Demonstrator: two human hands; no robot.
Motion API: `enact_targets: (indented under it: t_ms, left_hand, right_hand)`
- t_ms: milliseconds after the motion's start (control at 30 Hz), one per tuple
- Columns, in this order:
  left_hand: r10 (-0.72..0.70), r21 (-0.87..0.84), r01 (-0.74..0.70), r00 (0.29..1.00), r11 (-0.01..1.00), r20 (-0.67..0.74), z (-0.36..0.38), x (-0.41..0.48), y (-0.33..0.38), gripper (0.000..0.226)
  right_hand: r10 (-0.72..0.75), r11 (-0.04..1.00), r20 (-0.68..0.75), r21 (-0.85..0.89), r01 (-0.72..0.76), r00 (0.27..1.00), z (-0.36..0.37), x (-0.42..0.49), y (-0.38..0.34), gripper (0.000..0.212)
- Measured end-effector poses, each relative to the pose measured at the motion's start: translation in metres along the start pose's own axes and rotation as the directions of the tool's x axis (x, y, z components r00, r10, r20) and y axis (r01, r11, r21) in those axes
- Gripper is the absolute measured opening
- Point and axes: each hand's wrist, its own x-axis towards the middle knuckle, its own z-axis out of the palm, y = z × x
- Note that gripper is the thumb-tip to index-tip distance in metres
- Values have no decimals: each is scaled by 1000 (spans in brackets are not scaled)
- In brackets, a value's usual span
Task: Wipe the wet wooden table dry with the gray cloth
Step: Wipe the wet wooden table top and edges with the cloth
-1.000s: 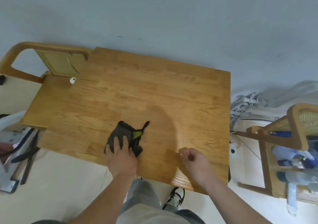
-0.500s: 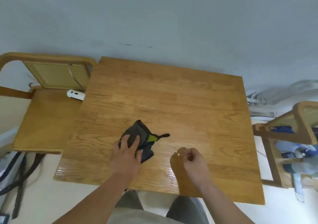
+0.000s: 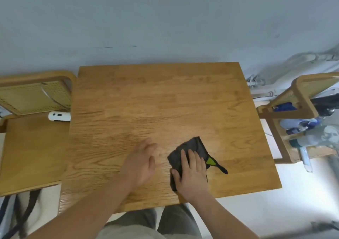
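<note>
The wooden table (image 3: 156, 101) fills the middle of the head view, with its far edge against a wall. A dark gray cloth (image 3: 196, 145) with a green patch and a dark strap lies bunched on the table's near right part. My right hand (image 3: 192, 174) presses flat on the cloth, its thumb hooked around the near edge. My left hand (image 3: 141, 163) hovers just left of the cloth with its fingers spread, slightly blurred and holding nothing. I cannot make out any water on the wood.
A wooden chair (image 3: 33, 147) stands against the table's left side, with a white device (image 3: 59, 116) on its seat. Another chair (image 3: 300, 95) at the right holds bottles (image 3: 311, 138). Cables (image 3: 256, 82) lie by the wall.
The cloth has gone from under my left hand to under my right hand and sits further right on the table. My left hand has lifted off it and opened. The view has shifted.
</note>
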Motion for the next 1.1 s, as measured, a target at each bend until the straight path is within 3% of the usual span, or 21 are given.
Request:
enact_targets:
  t_ms: [100, 167, 233, 333, 400, 500, 567, 633, 667, 733, 800, 867, 967, 1100]
  left_hand:
    - [-56, 131, 50, 998, 990, 42, -22, 0, -25, 57]
    - [-80, 250, 63, 995, 966, 57, -31, 5, -33, 62]
    - [-114, 354, 79, 990, 932, 79, -38, 11, -38, 67]
    - [-141, 443, 80, 984, 893, 105, -48, 17, -43, 72]
    - [-159, 472, 86, 980, 877, 117, -57, 19, -47, 74]
    - [-168, 473, 87, 977, 877, 132, -64, 23, -51, 74]
    - [-159, 474, 80, 979, 877, 128, -64, 26, -52, 71]
    - [-147, 467, 69, 980, 882, 134, -64, 29, -55, 71]
    - [-139, 468, 59, 980, 882, 139, -65, 30, -55, 72]
    - [-124, 473, 41, 981, 880, 146, -66, 33, -53, 72]
    - [-117, 464, 33, 981, 885, 155, -69, 38, -50, 73]
    - [-104, 450, 19, 980, 893, 167, -74, 47, -47, 75]
    - [-66, 436, -14, 984, 900, 167, -83, 66, -44, 80]
    - [-79, 414, -16, 974, 910, 211, -96, 98, -26, 79]
  right_hand:
    - [-36, 994, -33, -101, 32, 999, 0, 14, 29, 70]
    - [122, 988, -42, -91, -125, 992, -17, 36, 55, 70]
    - [345, 938, -44, -23, -346, 938, -32, 56, 65, 72]
    - [454, 891, -113, 91, -446, 884, -22, 60, 36, 74]
    - [370, 929, -134, 80, -362, 919, 1, 43, -2, 75]
    - [38, 999, -46, 22, -37, 998, 37, 8, -54, 74]
    - [-197, 977, 8, -75, 198, 980, 44, -2, -54, 71]
    - [-306, 935, 54, -169, 311, 950, 25, 14, -27, 69]
    - [-280, 939, 69, -188, 288, 958, 13, 27, -12, 69]
    - [-46, 984, 14, -169, 48, 999, -11, 55, 17, 70]
    - [235, 967, -36, -96, -237, 971, -29, 78, 32, 71]
    - [370, 929, -56, 15, -370, 927, -29, 80, 26, 70]
    - [307, 950, -75, 77, -302, 949, -2, 58, -15, 70]
    - [-119, 989, -5, -92, 118, 993, 10, 46, -16, 69]
